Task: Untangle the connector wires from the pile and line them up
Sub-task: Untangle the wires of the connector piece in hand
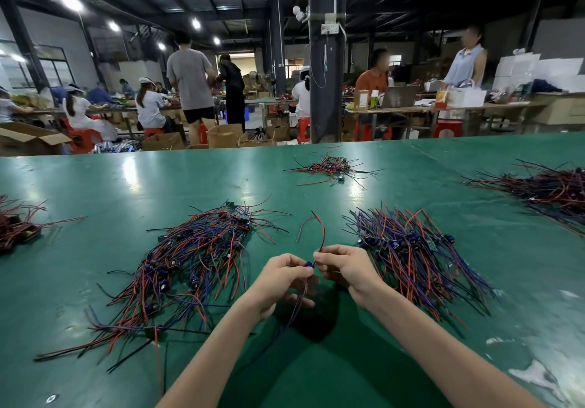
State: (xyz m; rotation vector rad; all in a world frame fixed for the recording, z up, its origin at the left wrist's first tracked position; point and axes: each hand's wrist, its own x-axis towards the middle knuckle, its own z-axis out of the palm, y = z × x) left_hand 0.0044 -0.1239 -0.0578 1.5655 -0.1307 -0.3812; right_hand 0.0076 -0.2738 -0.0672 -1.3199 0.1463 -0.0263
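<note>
Nearest, both forearms reach in from six o'clock over the glossy green desk (95,180), and the hands meet just above it at the middle of the view. The left hand (283,276) has its fingers curled in, pinching a small blue connector (308,264) from its side, while thin blue and purple wire tails (297,308) hang past its palm toward the desk. The right hand (340,265) pinches a thin red-and-black wire (320,233) between thumb and forefinger just above that connector, its other fingers folded under. The wire arcs up toward twelve o'clock. Holding one piece at both sides, clear of the desk, looks like a way to pull its leads straight and free before laying it down. At nine o'clock from the hands lies a loose, crossed heap of red, blue and black connector wires (190,268), which I take to be the source pile, kept near for easy picking. At three o'clock a second spread of the same wires (418,259) has its blue connectors grouped at the far end and its leads running mostly one way toward five o'clock. It is probably the lined-up set, where the held piece would go. Farther off, a small tangle (332,167) sits at twelve o'clock, a larger dark tangle (544,189) at two o'clock, and another heap (15,224) at the nine o'clock edge. Beyond the desk, people sit and stand at other benches.
</note>
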